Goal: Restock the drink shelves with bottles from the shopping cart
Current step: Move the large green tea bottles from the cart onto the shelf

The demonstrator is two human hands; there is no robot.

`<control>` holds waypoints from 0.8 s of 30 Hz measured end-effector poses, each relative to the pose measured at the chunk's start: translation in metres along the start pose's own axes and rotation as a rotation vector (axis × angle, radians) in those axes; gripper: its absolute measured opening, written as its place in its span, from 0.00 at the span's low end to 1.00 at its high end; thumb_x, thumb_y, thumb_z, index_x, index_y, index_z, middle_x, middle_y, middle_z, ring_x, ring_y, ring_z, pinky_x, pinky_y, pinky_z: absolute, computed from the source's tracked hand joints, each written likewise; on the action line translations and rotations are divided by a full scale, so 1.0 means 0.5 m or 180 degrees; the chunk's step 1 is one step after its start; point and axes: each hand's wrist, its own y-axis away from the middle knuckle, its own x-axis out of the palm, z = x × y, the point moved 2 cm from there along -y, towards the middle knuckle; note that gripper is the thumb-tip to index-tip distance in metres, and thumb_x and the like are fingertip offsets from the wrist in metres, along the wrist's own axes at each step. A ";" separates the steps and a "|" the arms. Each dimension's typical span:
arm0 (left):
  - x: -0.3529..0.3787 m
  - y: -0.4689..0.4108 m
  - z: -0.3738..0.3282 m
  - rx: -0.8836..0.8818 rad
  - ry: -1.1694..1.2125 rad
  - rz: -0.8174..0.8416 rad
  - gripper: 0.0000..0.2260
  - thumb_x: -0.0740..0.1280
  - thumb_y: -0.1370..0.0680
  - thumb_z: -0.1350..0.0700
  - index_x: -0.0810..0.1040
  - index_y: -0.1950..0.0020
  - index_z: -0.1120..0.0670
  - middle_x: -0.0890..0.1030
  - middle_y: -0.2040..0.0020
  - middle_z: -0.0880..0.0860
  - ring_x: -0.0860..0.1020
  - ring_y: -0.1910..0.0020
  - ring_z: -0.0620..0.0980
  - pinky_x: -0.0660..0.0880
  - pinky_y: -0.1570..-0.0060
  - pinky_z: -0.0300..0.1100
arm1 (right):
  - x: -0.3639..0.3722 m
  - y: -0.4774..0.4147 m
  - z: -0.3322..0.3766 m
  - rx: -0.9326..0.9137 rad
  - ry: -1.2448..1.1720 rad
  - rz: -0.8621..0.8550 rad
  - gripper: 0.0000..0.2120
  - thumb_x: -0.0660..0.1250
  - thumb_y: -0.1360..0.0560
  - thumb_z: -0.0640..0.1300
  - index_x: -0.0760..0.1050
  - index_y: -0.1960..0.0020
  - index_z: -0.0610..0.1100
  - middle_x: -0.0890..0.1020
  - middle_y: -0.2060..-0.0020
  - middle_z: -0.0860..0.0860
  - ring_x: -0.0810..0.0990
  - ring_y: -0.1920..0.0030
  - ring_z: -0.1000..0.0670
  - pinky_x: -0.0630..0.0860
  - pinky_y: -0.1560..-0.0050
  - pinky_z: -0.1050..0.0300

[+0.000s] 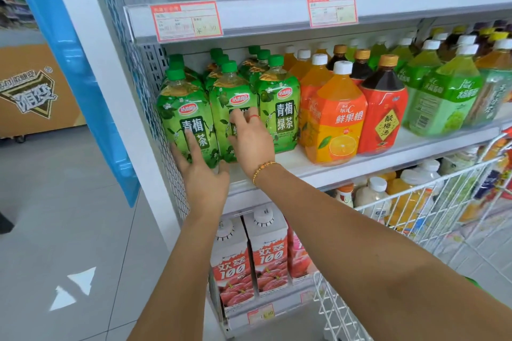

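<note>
Three rows of green-capped green tea bottles stand at the left end of the middle shelf [352, 165]. My left hand [201, 167] lies flat against the lower front of the leftmost front bottle [180, 102], fingers spread. My right hand [250, 137] rests with spread fingers on the middle front bottle [231, 88]. Neither hand is closed around a bottle. The third front green tea bottle [279, 108] stands untouched to the right. The white wire shopping cart [410, 195] is at the lower right, with several bottles showing through its mesh.
Orange juice bottles [338, 119], red-labelled dark bottles [385, 116] and more green bottles [448, 97] fill the shelf to the right. Juice cartons [266, 255] stand on the shelf below. A blue panel [83, 77] flanks the rack's perforated left side; tiled floor lies to the left.
</note>
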 end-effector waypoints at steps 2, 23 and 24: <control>0.000 0.000 0.002 0.0033 -0.0081 0.0054 0.40 0.68 0.25 0.57 0.44 0.23 0.46 0.41 0.23 0.59 0.48 0.23 0.57 0.64 0.32 0.47 | 0.009 -0.005 -0.002 0.0058 0.0012 0.0039 0.16 0.65 0.28 0.34 0.69 0.41 0.41 0.70 0.45 0.41 0.75 0.56 0.41 0.78 0.62 0.47; 0.155 0.313 -0.202 0.1287 0.0389 0.1400 0.10 0.62 0.26 0.52 0.79 0.51 0.55 0.79 0.51 0.52 0.76 0.50 0.52 0.62 0.49 0.25 | -0.349 0.412 -0.597 0.2815 0.1541 0.4873 0.27 0.70 0.29 0.56 0.73 0.43 0.34 0.80 0.49 0.39 0.80 0.56 0.44 0.78 0.52 0.54; 0.149 0.315 -0.205 0.1240 0.0313 0.1390 0.12 0.62 0.26 0.52 0.79 0.48 0.56 0.78 0.48 0.54 0.75 0.46 0.53 0.59 0.44 0.24 | -0.341 0.428 -0.607 0.2926 0.1563 0.5043 0.33 0.68 0.28 0.58 0.68 0.34 0.35 0.76 0.39 0.38 0.79 0.46 0.42 0.76 0.46 0.52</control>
